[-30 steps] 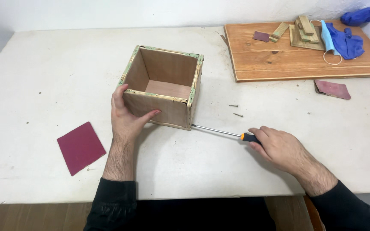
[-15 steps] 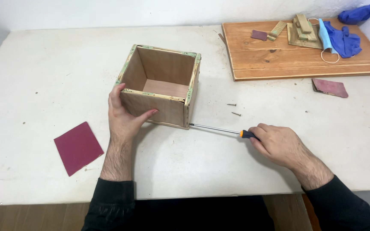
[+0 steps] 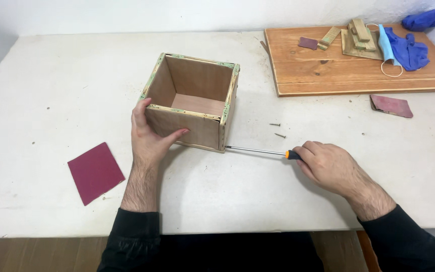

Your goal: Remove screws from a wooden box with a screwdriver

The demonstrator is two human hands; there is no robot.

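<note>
While the right hand (image 3: pixel 331 166) is closed around the orange-and-black handle of a slim steel-shafted screwdriver (image 3: pixel 258 150), the shaft lies almost level just above the worktop (image 3: pixel 56 80), its tip meeting the lower right corner of the open-topped square wooden box (image 3: pixel 192 103). Held that low and flat, the tool seems lined up with a fastener near the box's base, though the tip is too small to tell whether it sits in a screw head. The left hand (image 3: pixel 149 136) braces the box from the opposite side: its palm presses on the near front wall, thumb laid across the panel and fingers wrapped round the left corner up to the rim, apparently to keep the box from sliding away under the push of the tool. The box stands upright near the middle of the white worktop, empty inside, with pale green strips along its top edges.

Two small loose screws (image 3: pixel 278 130) lie just beyond the shaft. A dark red square of sandpaper (image 3: pixel 95 172) rests to the left, well apart. Far right, a broad wooden board (image 3: pixel 318 70) carries wood offcuts (image 3: pixel 356 35), a blue face mask (image 3: pixel 384 43) and blue gloves (image 3: pixel 409 48); another reddish sandpaper piece (image 3: pixel 391 106) lies just beside its near edge.
</note>
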